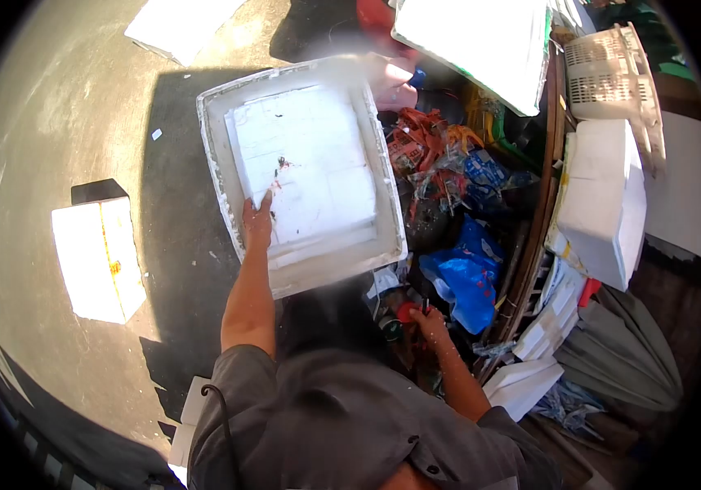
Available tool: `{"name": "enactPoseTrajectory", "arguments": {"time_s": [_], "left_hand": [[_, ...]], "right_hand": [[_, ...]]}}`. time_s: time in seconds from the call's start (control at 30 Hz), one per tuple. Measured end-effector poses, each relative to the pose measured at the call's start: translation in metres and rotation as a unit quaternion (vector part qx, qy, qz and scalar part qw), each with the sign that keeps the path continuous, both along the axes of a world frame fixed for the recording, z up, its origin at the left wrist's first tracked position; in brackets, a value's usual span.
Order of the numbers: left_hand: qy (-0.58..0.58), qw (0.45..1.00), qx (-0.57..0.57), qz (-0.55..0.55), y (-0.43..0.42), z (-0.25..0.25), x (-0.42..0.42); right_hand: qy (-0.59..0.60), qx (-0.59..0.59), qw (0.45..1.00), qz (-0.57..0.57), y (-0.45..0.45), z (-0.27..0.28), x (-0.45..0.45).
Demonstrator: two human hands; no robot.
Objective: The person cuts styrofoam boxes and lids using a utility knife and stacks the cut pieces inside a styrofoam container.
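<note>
A large white foam box (310, 155) lies open in front of me, with a flat white foam piece and some dark and reddish debris inside. My left hand (258, 219) reaches over the box's near left side, thumb and a finger apart, touching the foam inside. My right hand (430, 323) is low at the right, its fingers closed round a small red object (407, 312) among the clutter. Just above that hand lies a blue plastic bag (466, 273).
Orange and clear plastic wrappings (424, 139) fill the pile right of the box. A white foam block (101, 257) stands on the floor at left. White foam boxes (604, 196) and a cream slatted basket (612, 77) line the right side, beyond a wooden edge (548, 147).
</note>
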State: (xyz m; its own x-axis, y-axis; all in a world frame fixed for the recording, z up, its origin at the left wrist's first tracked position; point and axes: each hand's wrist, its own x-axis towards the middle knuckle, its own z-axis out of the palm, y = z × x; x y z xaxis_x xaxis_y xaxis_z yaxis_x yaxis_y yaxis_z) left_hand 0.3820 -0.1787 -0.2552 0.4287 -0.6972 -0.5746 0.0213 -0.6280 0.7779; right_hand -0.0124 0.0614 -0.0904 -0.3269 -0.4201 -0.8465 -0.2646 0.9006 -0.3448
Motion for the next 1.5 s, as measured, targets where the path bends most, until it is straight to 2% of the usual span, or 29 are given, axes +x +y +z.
{"name": "enactPoseTrajectory", "arguments": {"time_s": [0.07, 0.1, 0.13, 0.17, 0.2, 0.23, 0.3, 0.37, 0.4, 0.47, 0.5, 0.53, 0.57, 0.6, 0.63, 0.67, 0.73, 0.77, 0.83, 0.93, 1.03, 1.13, 1.2, 1.27, 1.3, 1.37, 1.43, 1.47, 1.5], "left_hand": [[0.071, 0.997, -0.015, 0.008, 0.006, -0.014, 0.003], [-0.043, 0.999, 0.030, -0.008, 0.010, -0.014, 0.004], [-0.015, 1.000, 0.019, -0.011, 0.018, -0.034, 0.014], [0.112, 0.993, -0.024, -0.016, 0.019, 0.011, 0.004], [0.100, 0.995, 0.008, -0.024, 0.023, 0.020, 0.006], [0.134, 0.991, 0.006, -0.022, 0.029, 0.034, 0.005], [0.094, 0.993, 0.068, -0.025, 0.035, 0.058, 0.000], [0.074, 0.993, 0.052, -0.072, 0.045, 0.060, 0.005], [0.062, 0.993, 0.042, -0.092, 0.047, 0.061, 0.008], [0.061, 0.992, 0.035, -0.106, 0.044, 0.073, -0.009], [0.071, 0.991, 0.037, -0.103, 0.044, 0.092, -0.024], [0.081, 0.991, 0.040, -0.100, 0.044, 0.110, -0.040], [0.069, 0.990, 0.040, -0.117, 0.045, 0.124, -0.056], [0.057, 0.989, 0.039, -0.131, 0.050, 0.138, -0.074], [0.046, 0.988, 0.038, -0.142, 0.051, 0.147, -0.092], [0.058, 0.982, 0.032, -0.179, 0.050, 0.138, -0.099], [0.098, 0.975, 0.020, -0.197, 0.059, 0.148, -0.133], [0.116, 0.971, 0.015, -0.207, 0.065, 0.155, -0.148], [0.130, 0.964, 0.006, -0.230, 0.077, 0.165, -0.178], [0.152, 0.948, -0.007, -0.279, 0.098, 0.182, -0.216], [0.137, 0.949, 0.011, -0.285, 0.122, 0.201, -0.251], [0.202, 0.922, -0.014, -0.329, 0.134, 0.189, -0.266], [0.246, 0.902, -0.012, -0.354, 0.146, 0.199, -0.282], [0.235, 0.902, -0.005, -0.362, 0.160, 0.219, -0.309], [0.235, 0.899, 0.000, -0.371, 0.163, 0.220, -0.320], [0.164, 0.841, -0.092, -0.508, 0.155, 0.194, -0.330], [0.264, 0.847, 0.000, -0.461, 0.168, 0.214, -0.382], [0.257, 0.837, 0.008, -0.483, 0.175, 0.237, -0.404], [0.264, 0.822, 0.008, -0.504, 0.177, 0.241, -0.426]], "right_hand": [[0.000, 0.021, 1.000, -0.023, -0.004, 0.012, 0.003], [-0.005, 0.030, 0.998, -0.056, -0.003, 0.012, 0.006], [-0.041, 0.019, 0.995, -0.090, 0.002, 0.011, 0.004], [-0.041, 0.001, 0.994, -0.102, 0.005, 0.010, 0.007], [-0.043, -0.024, 0.995, -0.085, 0.011, 0.006, 0.004], [-0.067, -0.041, 0.987, -0.140, 0.007, 0.022, 0.007], [-0.084, -0.068, 0.976, -0.190, 0.016, 0.038, 0.007], [-0.070, -0.083, 0.977, -0.183, 0.037, 0.032, -0.007], [-0.068, -0.068, 0.967, -0.238, 0.043, 0.047, -0.013], [-0.032, -0.125, 0.929, -0.347, 0.088, 0.018, -0.045], [-0.016, -0.153, 0.904, -0.398, 0.084, 0.042, -0.055], [0.018, -0.236, 0.822, -0.519, 0.088, 0.072, -0.057], [0.061, -0.223, 0.837, -0.497, 0.124, 0.049, -0.087], [0.120, -0.219, 0.833, -0.494, 0.137, 0.070, -0.107], [0.133, -0.259, 0.767, -0.571, 0.151, 0.071, -0.125], [0.183, -0.276, 0.746, -0.578, 0.187, 0.046, -0.155], [0.209, -0.299, 0.677, -0.639, 0.207, 0.086, -0.193], [0.234, -0.330, 0.637, -0.657, 0.224, 0.073, -0.217], [0.296, -0.338, 0.606, -0.656, 0.251, 0.058, -0.259], [0.314, -0.281, 0.647, -0.636, 0.274, 0.026, -0.308], [0.303, -0.291, 0.657, -0.626, 0.246, 0.085, -0.301], [0.285, -0.264, 0.642, -0.660, 0.255, 0.040, -0.320], [0.404, -0.299, 0.712, -0.491, 0.263, 0.028, -0.317], [0.377, -0.313, 0.732, -0.474, 0.266, 0.039, -0.295], [0.299, -0.318, 0.718, -0.542, 0.253, 0.079, -0.280], [0.172, -0.308, 0.713, -0.606, 0.255, 0.109, -0.257], [0.073, -0.283, 0.737, -0.610, 0.272, 0.106, -0.229], [0.080, -0.288, 0.734, -0.610, 0.285, 0.096, -0.213], [0.098, -0.303, 0.730, -0.605, 0.295, 0.058, -0.192]]}}
